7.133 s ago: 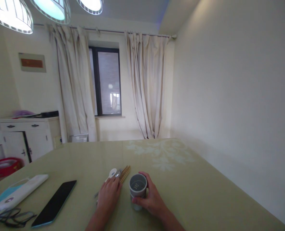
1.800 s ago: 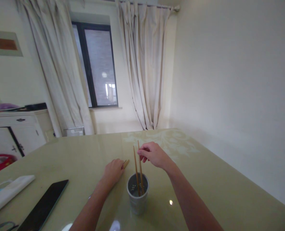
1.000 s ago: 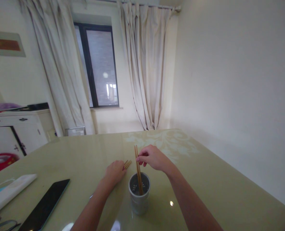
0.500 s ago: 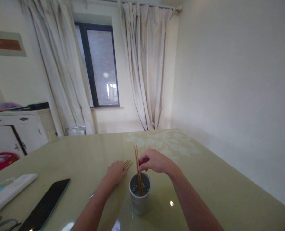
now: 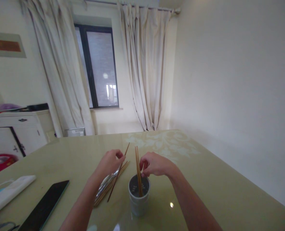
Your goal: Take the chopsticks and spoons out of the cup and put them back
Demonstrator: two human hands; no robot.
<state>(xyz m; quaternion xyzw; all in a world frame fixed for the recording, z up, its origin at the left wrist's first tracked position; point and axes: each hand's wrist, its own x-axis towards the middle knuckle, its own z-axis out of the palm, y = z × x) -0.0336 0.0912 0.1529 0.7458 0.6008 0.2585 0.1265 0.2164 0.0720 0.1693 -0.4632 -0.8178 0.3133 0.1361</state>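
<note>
down by the near edge, around eight o'clock from the grey cup (image 5: pixel 139 207), we've got some glasses (image 5: pixel 7 223) only partly in view, then a black phone or tablet (image 5: pixel 46 205) and a long white bar (image 5: pixel 11 195) nearer nine, all well apart from the hands, so probably just parked out of the way. the cup stands upright on the table (image 5: pixel 205 192), mouth up, and two light chopsticks (image 5: pixel 138 170) lean out of it toward twelve; we reckon they tilt because the cup's way wider than they are. over at nine there's silvery cutlery (image 5: pixel 103 185) with more chopsticks (image 5: pixel 105 192) alongside, all slanting toward one, bunched up likely to be handy.

our left hand (image 5: pixel 110 163), at ten, pinches a dark chopstick (image 5: pixel 114 183) between thumb and fingers, pretty high up, which we'd guess leaves the lower length free. our right hand (image 5: pixel 156 163), at one, hangs just beside the sticks in the cup, fingers curled toward the thumb; can't tell if it's touching or holding anything.

way back, white cabinet (image 5: pixel 28 136) at ten, window (image 5: pixel 102 67) at eleven, pale curtain (image 5: pixel 147 70) at twelve, bunched aside, maybe for light.
</note>
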